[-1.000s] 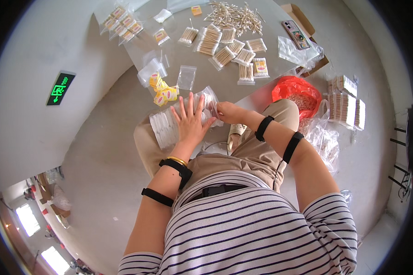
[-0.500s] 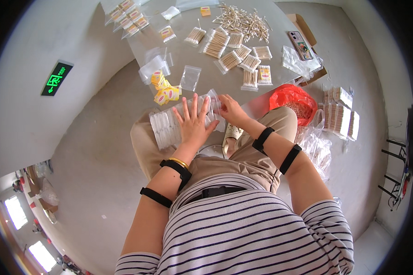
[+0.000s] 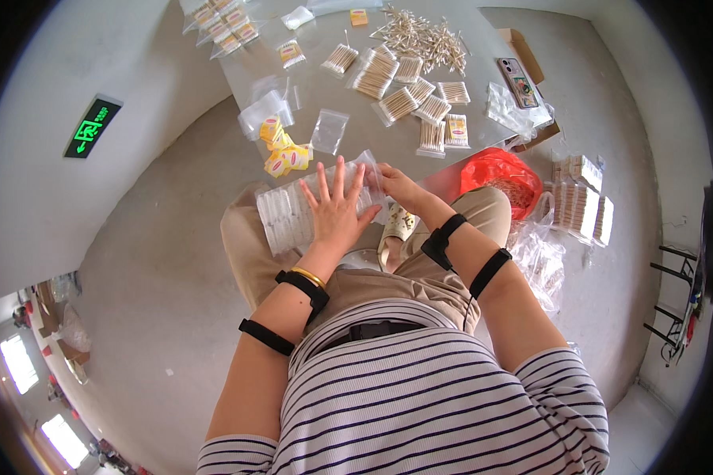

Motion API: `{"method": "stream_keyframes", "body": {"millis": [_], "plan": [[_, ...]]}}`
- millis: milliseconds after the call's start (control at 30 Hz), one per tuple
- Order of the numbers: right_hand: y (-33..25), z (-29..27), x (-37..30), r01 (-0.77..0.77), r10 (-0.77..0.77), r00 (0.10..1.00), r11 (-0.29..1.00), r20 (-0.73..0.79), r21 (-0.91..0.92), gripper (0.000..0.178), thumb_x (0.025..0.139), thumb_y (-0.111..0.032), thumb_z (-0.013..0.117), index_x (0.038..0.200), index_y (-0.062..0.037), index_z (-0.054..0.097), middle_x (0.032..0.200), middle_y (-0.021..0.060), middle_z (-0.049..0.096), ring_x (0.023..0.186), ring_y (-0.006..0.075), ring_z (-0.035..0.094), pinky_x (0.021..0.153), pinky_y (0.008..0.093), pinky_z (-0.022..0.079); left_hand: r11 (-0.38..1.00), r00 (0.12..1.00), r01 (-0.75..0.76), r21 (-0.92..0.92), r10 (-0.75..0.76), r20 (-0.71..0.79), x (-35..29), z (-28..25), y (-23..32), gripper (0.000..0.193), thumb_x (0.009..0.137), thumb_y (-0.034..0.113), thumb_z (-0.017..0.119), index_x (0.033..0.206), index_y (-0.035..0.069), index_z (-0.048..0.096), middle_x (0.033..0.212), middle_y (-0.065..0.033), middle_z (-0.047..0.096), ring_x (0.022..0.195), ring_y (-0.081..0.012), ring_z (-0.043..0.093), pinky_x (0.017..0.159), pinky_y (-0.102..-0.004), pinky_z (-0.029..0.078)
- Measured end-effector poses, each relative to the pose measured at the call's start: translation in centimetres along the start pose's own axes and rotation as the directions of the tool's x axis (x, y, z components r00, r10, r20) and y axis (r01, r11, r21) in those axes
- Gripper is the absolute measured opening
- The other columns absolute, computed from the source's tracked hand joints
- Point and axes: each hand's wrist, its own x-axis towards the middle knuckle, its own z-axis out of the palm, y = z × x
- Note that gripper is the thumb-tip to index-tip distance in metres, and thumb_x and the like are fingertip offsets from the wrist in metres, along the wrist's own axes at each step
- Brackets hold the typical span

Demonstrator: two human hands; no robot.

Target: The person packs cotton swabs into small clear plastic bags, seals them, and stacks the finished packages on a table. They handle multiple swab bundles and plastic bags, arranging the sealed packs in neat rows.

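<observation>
A clear plastic bag (image 3: 276, 215), filled with rows of whitish packs, rests across my lap at the table's near edge. Flat on top of it lies my left hand (image 3: 337, 212), fingers spread. My right hand (image 3: 402, 188) pinches the bag's right end, where loose clear film shows; its fingertips are partly hidden by the film. Just beyond the bag, on the table, are a small empty zip bag (image 3: 329, 131) and a heap of yellow cards (image 3: 288, 158).
Loose cotton swabs (image 3: 424, 41) and several swab packs (image 3: 396, 104) cover the table's far middle. A phone (image 3: 517, 82) lies on its right side. Beside my right knee are a red plastic bag (image 3: 483, 168) of swabs and stacked packs (image 3: 574, 210).
Both hands keep nearly the same places on the bag. The whole view has shifted slightly.
</observation>
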Motion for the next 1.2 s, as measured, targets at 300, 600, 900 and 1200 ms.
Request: {"method": "stream_keyframes", "body": {"millis": [300,600,900,1200], "plan": [[-0.1,0.2,-2.0,0.059,-0.067,0.992,0.995,0.108,0.075,0.057,0.103,-0.019,0.061,0.157,-0.0161,0.042,0.128,0.0036,0.064,0.115,0.0140,0.057,0.098,0.0323,0.047,0.999,0.999,0.028,-0.040,-0.030,-0.040,-0.2,0.8,-0.5,0.114,0.081,0.070,0.067,0.162,0.006,0.019,0.170,-0.0052,0.020,0.155,-0.0407,0.014,0.118,-0.0727,0.006],[-0.1,1.6,-2.7,0.097,-0.097,0.995,0.995,0.030,-0.015,0.058,0.104,-0.013,0.057,0.159,-0.0172,0.039,0.139,0.0028,0.059,0.122,0.0148,0.056,0.101,0.0313,0.045,1.000,0.996,0.004,-0.010,-0.003,0.087,0.5,-1.0,-1.4,0.108,0.082,0.073,0.063,0.163,0.014,0.023,0.166,-0.0029,0.029,0.148,-0.0372,0.030,0.118,-0.0701,0.014],[1.2,2.4,-1.4,0.068,-0.068,0.998,0.997,-0.005,0.032,0.061,0.105,-0.014,0.056,0.161,-0.0137,0.032,0.151,0.0022,0.050,0.136,0.0157,0.047,0.112,0.0354,0.040,0.996,0.994,-0.083,0.012,0.084,-0.067,0.3,0.1,-2.7,0.107,0.082,0.070,0.065,0.162,0.014,0.024,0.161,-0.0040,0.035,0.144,-0.0347,0.037,0.117,-0.0681,0.020],[0.4,3.6,-2.0,0.069,-0.063,0.990,0.997,-0.125,0.046,0.055,0.105,-0.015,0.057,0.157,-0.0153,0.041,0.137,-0.0014,0.057,0.116,0.0105,0.052,0.098,0.0285,0.042,0.984,0.988,-0.117,-0.131,0.102,-0.112,2.2,0.1,-3.9,0.068,0.098,0.050,0.057,0.150,0.008,0.044,0.134,-0.0098,0.058,0.118,-0.0314,0.055,0.099,-0.0533,0.041]]}}
